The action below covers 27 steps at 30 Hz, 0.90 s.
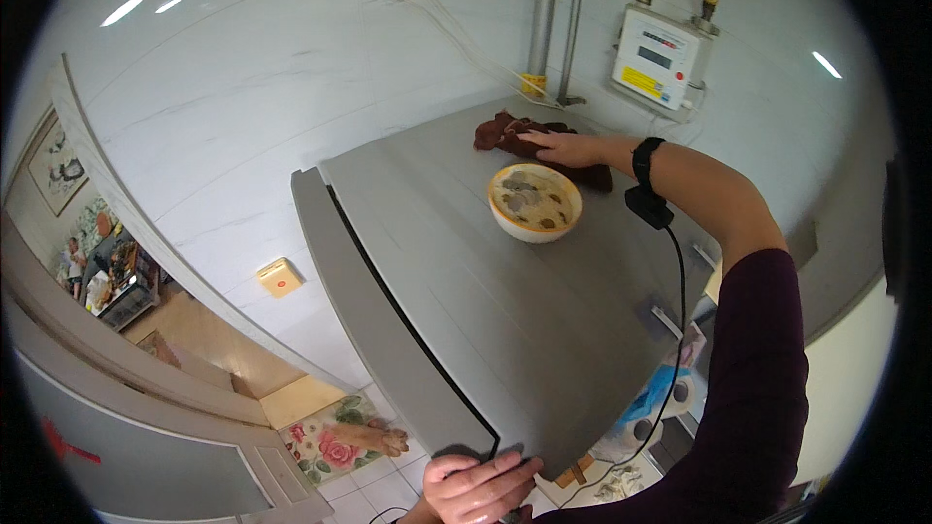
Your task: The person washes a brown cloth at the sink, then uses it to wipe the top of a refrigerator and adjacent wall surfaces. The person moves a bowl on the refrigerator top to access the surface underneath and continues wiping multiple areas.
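Note:
My right hand lies on a bunched dark brown cloth towards the back of a grey refrigerator top. Its fingers press into the folds; part of the cloth is hidden beneath the palm. Just in front of that hand stands a white bowl with a yellow rim, holding a pale, crusted material with darker round patches. At the near corner, the fingers of my left hand curl over the edge beside the refrigerator door. The palm side of this hand is hidden.
A gas meter and metal pipes are on the back wall. Paper rolls sit low at right. A black cable hangs from my right wrist. A tan furry shape rests on a floral mat. A person appears through the doorway.

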### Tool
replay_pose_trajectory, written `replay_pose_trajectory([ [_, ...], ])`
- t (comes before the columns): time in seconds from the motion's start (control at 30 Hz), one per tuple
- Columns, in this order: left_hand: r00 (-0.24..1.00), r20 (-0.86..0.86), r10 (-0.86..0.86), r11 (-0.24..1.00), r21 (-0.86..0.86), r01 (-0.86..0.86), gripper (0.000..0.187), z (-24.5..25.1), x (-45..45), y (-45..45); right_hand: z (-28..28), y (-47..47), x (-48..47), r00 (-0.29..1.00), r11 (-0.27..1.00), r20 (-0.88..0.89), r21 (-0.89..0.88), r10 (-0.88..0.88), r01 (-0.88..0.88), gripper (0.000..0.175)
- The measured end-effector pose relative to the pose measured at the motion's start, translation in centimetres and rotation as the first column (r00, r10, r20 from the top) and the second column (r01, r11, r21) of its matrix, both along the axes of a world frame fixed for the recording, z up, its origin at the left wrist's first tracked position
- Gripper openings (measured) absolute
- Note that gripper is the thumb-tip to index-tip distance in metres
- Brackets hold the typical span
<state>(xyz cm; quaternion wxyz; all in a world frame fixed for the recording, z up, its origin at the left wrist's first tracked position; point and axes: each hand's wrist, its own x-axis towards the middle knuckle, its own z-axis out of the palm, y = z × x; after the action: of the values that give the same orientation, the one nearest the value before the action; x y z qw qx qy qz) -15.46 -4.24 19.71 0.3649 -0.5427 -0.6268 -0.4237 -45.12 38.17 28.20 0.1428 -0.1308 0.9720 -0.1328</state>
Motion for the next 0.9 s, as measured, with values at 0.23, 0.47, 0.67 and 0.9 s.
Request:
replay_pose_trajectory([
  [0.23, 0.998, -0.022, 0.051, 0.989, -0.137, -0.053, 0.005, 0.5, 0.1, -0.2, -2.4, 2.3, -8.1, 0.995, 0.995, -0.06, 0.066, 0.08, -0.076, 0.059],
  [0.47, 0.996, 0.048, 0.074, 0.989, -0.13, -0.067, 0.011, 0.1, 1.1, -0.2, -2.2, 3.5, -6.3, 0.97, 0.994, -0.242, 0.104, -0.008, 0.034, 0.056],
  [0.67, 0.989, 0.088, 0.121, 0.986, -0.123, -0.109, 0.013, -0.3, 1.5, -0.3, -1.2, 9.1, 4.5, 0.934, 0.92, -0.172, 0.189, -0.313, 0.343, 0.06],
  [0.9, 0.99, 0.114, 0.08, 0.997, -0.033, -0.077, 0.011, -0.7, 1.6, -0.2, 0.8, -0.4, 14.6, 0.9, 0.792, -0.191, 0.427, -0.393, 0.437, 0.049],
])
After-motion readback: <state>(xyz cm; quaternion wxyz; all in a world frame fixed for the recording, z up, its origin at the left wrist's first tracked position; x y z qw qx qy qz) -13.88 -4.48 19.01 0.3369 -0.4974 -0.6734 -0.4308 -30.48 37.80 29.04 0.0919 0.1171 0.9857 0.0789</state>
